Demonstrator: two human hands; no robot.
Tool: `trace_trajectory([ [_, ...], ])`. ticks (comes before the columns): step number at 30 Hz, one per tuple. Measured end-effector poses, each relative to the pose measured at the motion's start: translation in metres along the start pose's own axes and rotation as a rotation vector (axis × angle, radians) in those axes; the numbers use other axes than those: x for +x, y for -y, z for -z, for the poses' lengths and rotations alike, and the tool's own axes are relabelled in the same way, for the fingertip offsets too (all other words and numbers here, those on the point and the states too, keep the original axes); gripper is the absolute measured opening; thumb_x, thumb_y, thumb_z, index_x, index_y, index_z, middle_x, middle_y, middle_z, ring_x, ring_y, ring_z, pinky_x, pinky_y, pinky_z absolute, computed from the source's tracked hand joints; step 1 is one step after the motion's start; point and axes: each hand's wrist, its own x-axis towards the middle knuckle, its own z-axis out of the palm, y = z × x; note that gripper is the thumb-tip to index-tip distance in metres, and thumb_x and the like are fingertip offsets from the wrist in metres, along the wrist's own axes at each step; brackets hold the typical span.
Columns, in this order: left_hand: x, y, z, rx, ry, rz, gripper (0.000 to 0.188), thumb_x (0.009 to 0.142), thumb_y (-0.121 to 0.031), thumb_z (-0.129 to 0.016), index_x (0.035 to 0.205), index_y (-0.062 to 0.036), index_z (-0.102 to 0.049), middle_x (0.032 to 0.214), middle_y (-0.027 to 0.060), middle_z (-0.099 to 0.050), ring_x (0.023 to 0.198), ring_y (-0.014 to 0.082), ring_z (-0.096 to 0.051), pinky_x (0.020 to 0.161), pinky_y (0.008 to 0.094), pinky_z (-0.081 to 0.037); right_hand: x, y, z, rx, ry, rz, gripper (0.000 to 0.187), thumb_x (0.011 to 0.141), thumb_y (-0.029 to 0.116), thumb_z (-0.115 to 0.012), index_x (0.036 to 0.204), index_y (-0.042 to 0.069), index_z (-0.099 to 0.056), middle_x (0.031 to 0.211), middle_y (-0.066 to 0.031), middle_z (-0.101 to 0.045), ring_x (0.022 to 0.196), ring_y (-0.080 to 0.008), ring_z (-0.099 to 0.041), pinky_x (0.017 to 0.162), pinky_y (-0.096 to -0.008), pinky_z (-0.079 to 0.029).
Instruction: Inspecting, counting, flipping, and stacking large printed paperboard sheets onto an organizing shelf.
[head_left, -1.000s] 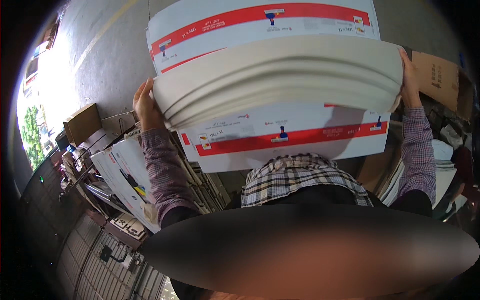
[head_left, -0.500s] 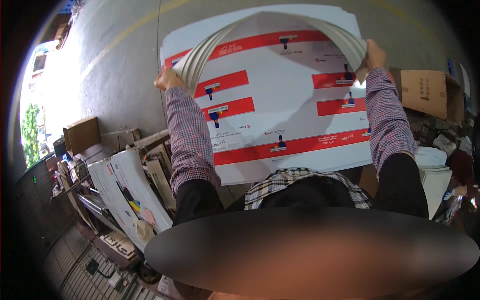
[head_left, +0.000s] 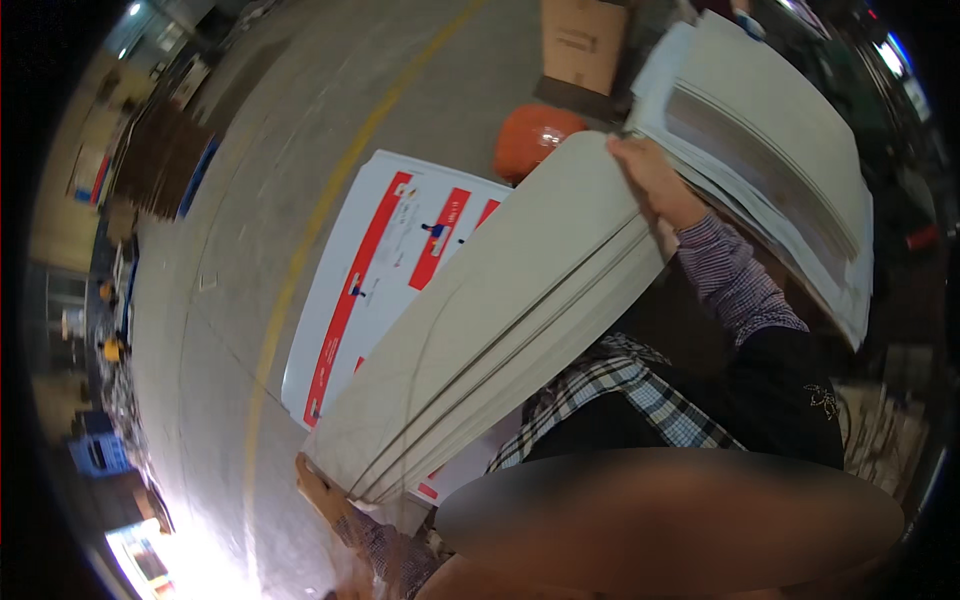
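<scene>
A few large cardboard sheets (head_left: 490, 300), with plain grey-white undersides, are held bowed between my two hands in front of my body. My right hand (head_left: 658, 185) grips their far right end, thumb on the edge. At the near left end, my left hand (head_left: 322, 492) is closed on the edge, its fingers partly hidden. Behind and below lies a stack of white printed sheets (head_left: 375, 255) with red bands, partly covered by the held ones.
To the right stands another pile of grey-white sheets (head_left: 790, 130), bowed upward. An orange rounded object (head_left: 530, 140) sits beyond the held sheets, near an upright brown carton (head_left: 583, 48). A yellow line (head_left: 325, 200) crosses the concrete floor; a brown cardboard stack (head_left: 165, 165) stands far left.
My view has turned toward the right. The curled sheets are lifted off the printed stack and swung round, grey undersides now showing, with both hands still on their ends.
</scene>
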Motion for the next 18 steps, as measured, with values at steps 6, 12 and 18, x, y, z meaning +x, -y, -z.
trace_trajectory([
  [6,0.02,-0.067,-0.13,0.797,0.405,-1.422,0.048,0.082,-0.015,-0.053,0.123,0.0089,-0.046,0.108,0.0237,-0.057,0.1,0.0327,-0.056,0.089,0.037,-0.043,-0.065,-0.047,0.098,0.225,-0.273,-0.046,0.037,0.092,0.031,-0.057,0.095,-0.005,-0.067,0.086,-0.0048,-0.065,0.073,-0.0115,-0.058,0.067,-0.0262,-0.046],
  [12,-0.026,-0.125,-0.313,0.17,0.845,-0.337,0.035,0.091,-0.024,-0.053,0.108,0.0055,-0.061,0.106,0.0131,-0.064,0.094,0.0213,-0.064,0.081,0.0306,-0.052,-0.198,-0.106,0.183,0.298,-0.573,-0.15,0.04,0.091,0.032,-0.059,0.103,-0.006,-0.064,0.095,-0.0084,-0.066,0.083,-0.0138,-0.061,0.072,-0.0253,-0.047],
  [18,-0.137,-0.135,-0.475,0.147,1.192,-0.442,0.028,0.091,-0.024,-0.052,0.099,-0.0006,-0.064,0.091,0.008,-0.068,0.081,0.0139,-0.065,0.071,0.0264,-0.053,-0.274,-0.105,0.266,0.427,-0.857,-0.199,0.042,0.094,0.033,-0.056,0.113,-0.004,-0.061,0.103,-0.0093,-0.065,0.088,-0.0155,-0.061,0.077,-0.0271,-0.048],
])
